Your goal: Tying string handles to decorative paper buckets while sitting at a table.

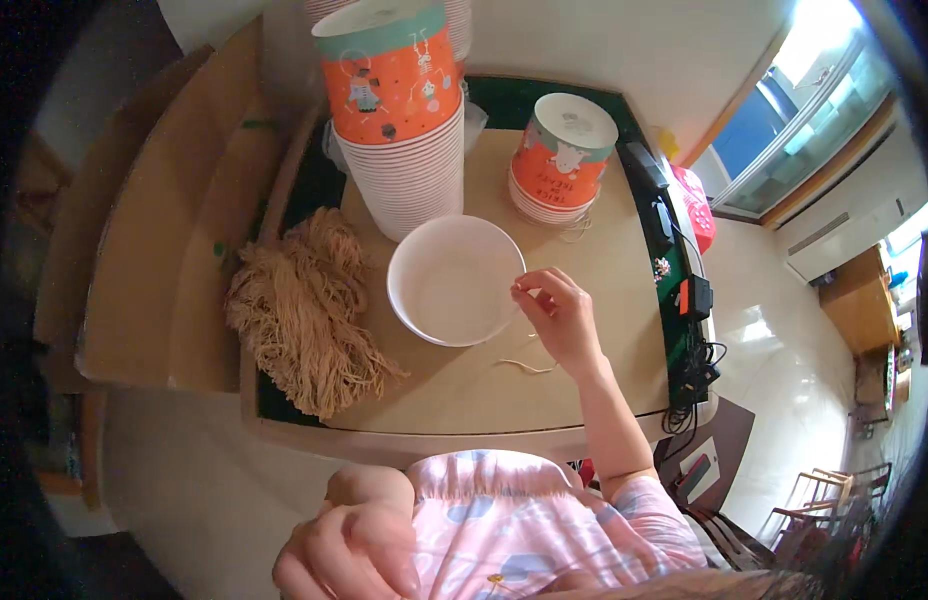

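An open white paper bucket (pixel 454 282) stands mid-table with its inside facing up. At its right rim, my right hand (pixel 559 315) is closed in a pinch; whether a string is also between the fingertips, I cannot tell. My left hand (pixel 349 545) is raised near my body with curled fingers, and anything inside it is hidden. Left of the bucket lies a loose bundle of beige string (pixel 319 310). A short piece of string (pixel 525 367) rests on the table below my right hand.
Behind the bucket rises a tall stack of orange and white paper buckets (pixel 399 130). A shorter upside-down stack (pixel 564 160) stands at the back right. Black cables and adapters (pixel 696 300) line the table's right edge. An open cardboard box (pixel 174 230) is at the left.
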`<state>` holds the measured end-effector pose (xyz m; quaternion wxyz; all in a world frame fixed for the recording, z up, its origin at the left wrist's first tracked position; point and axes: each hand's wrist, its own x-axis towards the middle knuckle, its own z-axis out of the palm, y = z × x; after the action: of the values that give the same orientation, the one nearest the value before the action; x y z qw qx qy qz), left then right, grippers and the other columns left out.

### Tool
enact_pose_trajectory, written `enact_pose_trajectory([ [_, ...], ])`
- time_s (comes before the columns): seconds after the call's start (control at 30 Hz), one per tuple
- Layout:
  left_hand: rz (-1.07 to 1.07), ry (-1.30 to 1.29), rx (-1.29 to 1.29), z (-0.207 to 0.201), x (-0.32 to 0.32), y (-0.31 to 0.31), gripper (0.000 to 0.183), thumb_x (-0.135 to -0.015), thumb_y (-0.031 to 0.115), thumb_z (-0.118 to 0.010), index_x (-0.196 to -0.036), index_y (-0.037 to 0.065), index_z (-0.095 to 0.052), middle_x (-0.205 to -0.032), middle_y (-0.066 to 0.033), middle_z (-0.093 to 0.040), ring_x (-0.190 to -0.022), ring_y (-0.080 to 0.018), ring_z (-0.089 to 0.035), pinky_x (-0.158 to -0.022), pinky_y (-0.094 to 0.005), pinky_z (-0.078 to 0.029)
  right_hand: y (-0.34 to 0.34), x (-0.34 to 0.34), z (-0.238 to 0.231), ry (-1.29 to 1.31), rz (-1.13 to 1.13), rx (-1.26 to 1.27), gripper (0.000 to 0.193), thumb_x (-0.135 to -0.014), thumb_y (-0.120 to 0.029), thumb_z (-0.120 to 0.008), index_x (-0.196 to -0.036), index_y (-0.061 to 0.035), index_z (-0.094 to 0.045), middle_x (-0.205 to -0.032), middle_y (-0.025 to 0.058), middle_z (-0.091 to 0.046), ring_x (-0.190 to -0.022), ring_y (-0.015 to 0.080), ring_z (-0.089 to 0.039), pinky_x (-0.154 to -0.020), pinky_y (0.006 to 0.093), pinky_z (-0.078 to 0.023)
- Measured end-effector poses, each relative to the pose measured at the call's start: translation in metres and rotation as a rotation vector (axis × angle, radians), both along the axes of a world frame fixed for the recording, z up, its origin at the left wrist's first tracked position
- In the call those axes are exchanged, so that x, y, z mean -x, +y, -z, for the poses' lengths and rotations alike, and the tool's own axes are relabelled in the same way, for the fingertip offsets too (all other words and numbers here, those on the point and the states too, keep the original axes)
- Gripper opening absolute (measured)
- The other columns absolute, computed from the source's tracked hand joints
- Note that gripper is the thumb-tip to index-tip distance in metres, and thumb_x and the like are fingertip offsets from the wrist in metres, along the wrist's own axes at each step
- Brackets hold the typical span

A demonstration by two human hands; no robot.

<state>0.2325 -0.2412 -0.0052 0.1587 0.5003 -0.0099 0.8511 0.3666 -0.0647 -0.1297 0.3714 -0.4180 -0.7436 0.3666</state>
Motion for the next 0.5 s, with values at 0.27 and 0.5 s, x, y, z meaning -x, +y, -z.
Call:
enact_pose_trajectory([
  [0.27,-0.160,-0.221,0.113,0.007,-0.021,-0.030,0.012,-0.089,0.021,-0.060,-0.078,0.016,-0.059,-0.087,0.0075,-0.061,-0.078,-0.0110,-0.060,-0.072,-0.0315,-0.047,-0.005,-0.001,-0.005,0.027,-0.055,0.135,0.011,-0.086,-0.009,-0.065,-0.091,0.0001,-0.064,-0.080,0.0122,-0.065,-0.064,0.0186,-0.062,-0.060,0.0296,-0.050],
  [0.5,-0.190,-0.178,0.071,0.009,-0.014,-0.024,0.014,-0.090,0.022,-0.058,-0.077,0.016,-0.058,-0.084,0.0074,-0.061,-0.075,-0.0105,-0.058,-0.069,-0.0293,-0.045,-0.001,-0.001,-0.008,-0.032,-0.059,0.112,0.012,-0.088,-0.011,-0.063,-0.091,0.0013,-0.064,-0.070,0.0063,-0.064,-0.063,0.0120,-0.062,-0.059,0.0257,-0.051],
])
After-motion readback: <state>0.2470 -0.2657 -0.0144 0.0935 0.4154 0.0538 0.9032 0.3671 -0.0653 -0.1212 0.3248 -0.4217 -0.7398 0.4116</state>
